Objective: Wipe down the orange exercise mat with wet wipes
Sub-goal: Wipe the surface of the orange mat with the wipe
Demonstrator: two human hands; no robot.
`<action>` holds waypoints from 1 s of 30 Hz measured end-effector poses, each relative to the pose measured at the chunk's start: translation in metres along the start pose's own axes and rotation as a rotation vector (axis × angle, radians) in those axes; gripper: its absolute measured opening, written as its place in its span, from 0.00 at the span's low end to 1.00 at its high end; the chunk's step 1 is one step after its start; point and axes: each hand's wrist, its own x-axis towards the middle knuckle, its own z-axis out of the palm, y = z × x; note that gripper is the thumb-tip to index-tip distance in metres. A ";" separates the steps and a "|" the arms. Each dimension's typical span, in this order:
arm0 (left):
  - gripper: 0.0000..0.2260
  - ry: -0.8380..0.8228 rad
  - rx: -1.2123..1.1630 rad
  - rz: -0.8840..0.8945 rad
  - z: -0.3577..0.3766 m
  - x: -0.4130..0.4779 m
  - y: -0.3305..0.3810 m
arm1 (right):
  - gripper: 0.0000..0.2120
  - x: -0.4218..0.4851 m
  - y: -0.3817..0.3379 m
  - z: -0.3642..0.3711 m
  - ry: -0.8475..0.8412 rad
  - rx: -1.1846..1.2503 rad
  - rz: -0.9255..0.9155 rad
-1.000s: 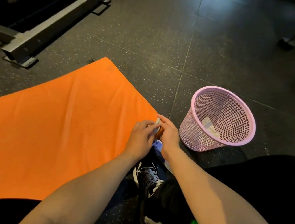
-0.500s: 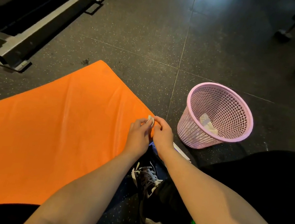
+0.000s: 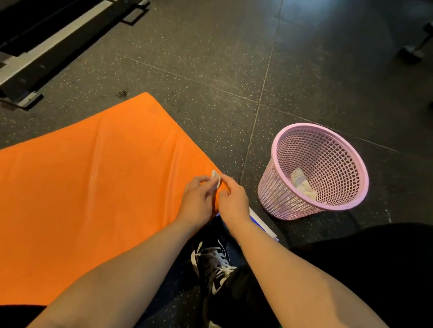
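Both hands are meeting over the near right corner of the mat (image 3: pixel 66 198), working a small white wipe (image 3: pixel 216 178) between them. The left hand (image 3: pixel 196 202) is pinching it with curled fingertips. The right hand (image 3: pixel 235 202) is nipping the wipe's right edge between thumb and forefinger (the folded sheet is probably being teased open, though it is too small to be sure). The wipe is hanging just above the corner; I cannot tell whether it is touching the mat.

Direction is what is mattering for the coming stroke. The mat is lying on the floor (image 3: pixel 334 69) almost wholly to the left of the hands, its long axis running from this short edge away leftward and back toward the person's left side. The left hand is hovering over orange, while the right is sitting at the very edge, so the left is nearer the broad expanse. A right-hand stroke would be reaching across the body. The basket (image 3: pixel 274 197) is standing off to the right, clear of the mat, and the pack (image 3: pixel 262 224) is lying just under the right wrist.
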 end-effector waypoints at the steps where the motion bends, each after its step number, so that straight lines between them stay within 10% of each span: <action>1: 0.16 -0.010 0.008 0.026 0.001 -0.001 -0.002 | 0.23 0.001 0.001 0.001 0.000 0.002 0.001; 9: 0.19 0.000 0.237 -0.249 0.002 -0.021 -0.019 | 0.24 -0.002 0.013 0.007 0.011 -0.103 0.052; 30: 0.15 -0.069 -0.005 -0.028 0.001 0.004 0.015 | 0.20 -0.005 0.014 0.008 0.092 0.313 0.115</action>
